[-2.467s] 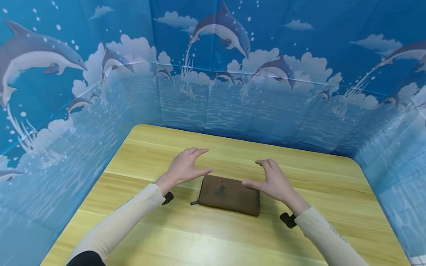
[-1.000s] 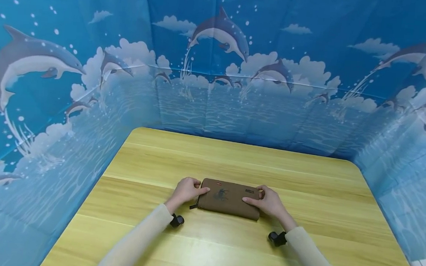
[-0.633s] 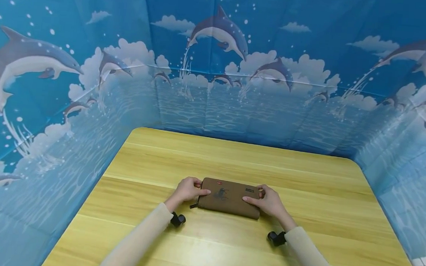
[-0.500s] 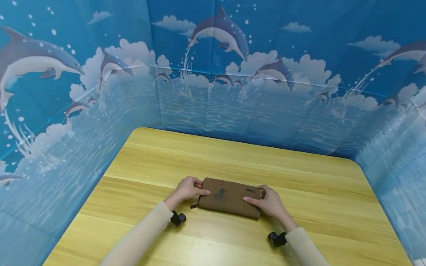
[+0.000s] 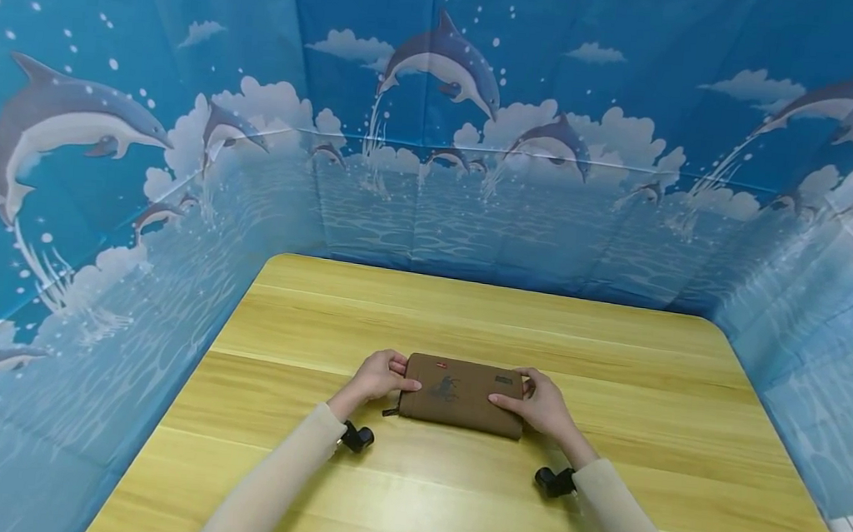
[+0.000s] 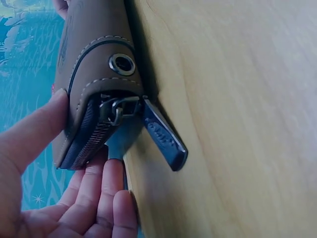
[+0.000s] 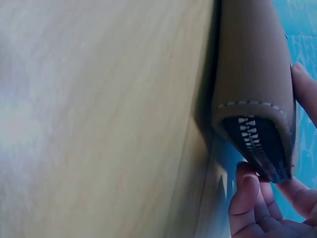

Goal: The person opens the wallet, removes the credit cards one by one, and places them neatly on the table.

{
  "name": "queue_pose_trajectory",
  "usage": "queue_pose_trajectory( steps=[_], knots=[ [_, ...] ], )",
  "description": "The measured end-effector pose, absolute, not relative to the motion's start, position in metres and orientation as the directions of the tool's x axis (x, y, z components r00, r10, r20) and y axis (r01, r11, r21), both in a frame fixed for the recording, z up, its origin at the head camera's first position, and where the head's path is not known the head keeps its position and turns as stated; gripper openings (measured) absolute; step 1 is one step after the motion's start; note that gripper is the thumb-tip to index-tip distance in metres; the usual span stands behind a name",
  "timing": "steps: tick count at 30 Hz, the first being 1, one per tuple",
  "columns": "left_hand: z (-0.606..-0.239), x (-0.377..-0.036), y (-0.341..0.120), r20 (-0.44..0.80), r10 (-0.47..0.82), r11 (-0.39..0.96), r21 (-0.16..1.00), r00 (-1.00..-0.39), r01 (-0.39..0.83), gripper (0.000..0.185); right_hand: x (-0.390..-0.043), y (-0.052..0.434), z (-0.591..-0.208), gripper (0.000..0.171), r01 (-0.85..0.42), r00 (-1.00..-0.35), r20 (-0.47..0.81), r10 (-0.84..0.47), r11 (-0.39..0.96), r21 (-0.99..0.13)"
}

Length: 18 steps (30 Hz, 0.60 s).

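A brown zip-around wallet [image 5: 461, 394] with a dark printed figure and a small red tag lies flat on the wooden table, its long side facing the person. My left hand [image 5: 376, 376] pinches the left end, thumb on top and fingers at the edge and underside. In the left wrist view the metal zip pull [image 6: 166, 136] hangs free by a round eyelet [image 6: 122, 64]. At the opposite end my right hand [image 5: 542, 404] holds the wallet the same way, thumb on its upper face. Zip teeth [image 7: 251, 136] run along that end in the right wrist view.
The light wooden table [image 5: 407, 507] extends around the wallet on all sides. Behind and beside it hangs a blue curtain [image 5: 461, 210] printed with dolphins. A black wrist camera [image 5: 358, 438] sits under the left wrist, another camera [image 5: 554, 481] under the right.
Both hands came down from hovering apart above the wallet and took hold of its two ends. Over the last half second the wallet and hands have hardly moved.
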<state>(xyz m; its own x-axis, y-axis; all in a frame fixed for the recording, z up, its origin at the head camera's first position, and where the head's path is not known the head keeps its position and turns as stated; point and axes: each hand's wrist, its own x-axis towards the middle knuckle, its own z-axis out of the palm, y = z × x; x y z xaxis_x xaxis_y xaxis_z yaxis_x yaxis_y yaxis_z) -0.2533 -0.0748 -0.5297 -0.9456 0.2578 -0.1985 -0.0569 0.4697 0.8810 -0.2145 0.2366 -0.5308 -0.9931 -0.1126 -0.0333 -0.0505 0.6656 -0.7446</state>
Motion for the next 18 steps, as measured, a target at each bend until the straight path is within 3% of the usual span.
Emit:
queue_pose_trajectory(
  steps=[13, 18],
  knots=[
    [-0.5341, -0.2547, -0.0781, -0.132, 0.281, 0.345, 0.938, -0.951, -0.028, 0.055, -0.2153, 0.2349, -0.5312, 0.091, 0.076, -0.992, -0.119, -0.04, 0.562, -0.823],
    [-0.5348, -0.255, -0.078, -0.087, 0.283, 0.35, 0.936, -0.955, 0.019, 0.051, -0.2151, 0.2348, -0.5297, 0.065, 0.098, -0.989, -0.141, -0.043, 0.517, -0.851]
  ],
)
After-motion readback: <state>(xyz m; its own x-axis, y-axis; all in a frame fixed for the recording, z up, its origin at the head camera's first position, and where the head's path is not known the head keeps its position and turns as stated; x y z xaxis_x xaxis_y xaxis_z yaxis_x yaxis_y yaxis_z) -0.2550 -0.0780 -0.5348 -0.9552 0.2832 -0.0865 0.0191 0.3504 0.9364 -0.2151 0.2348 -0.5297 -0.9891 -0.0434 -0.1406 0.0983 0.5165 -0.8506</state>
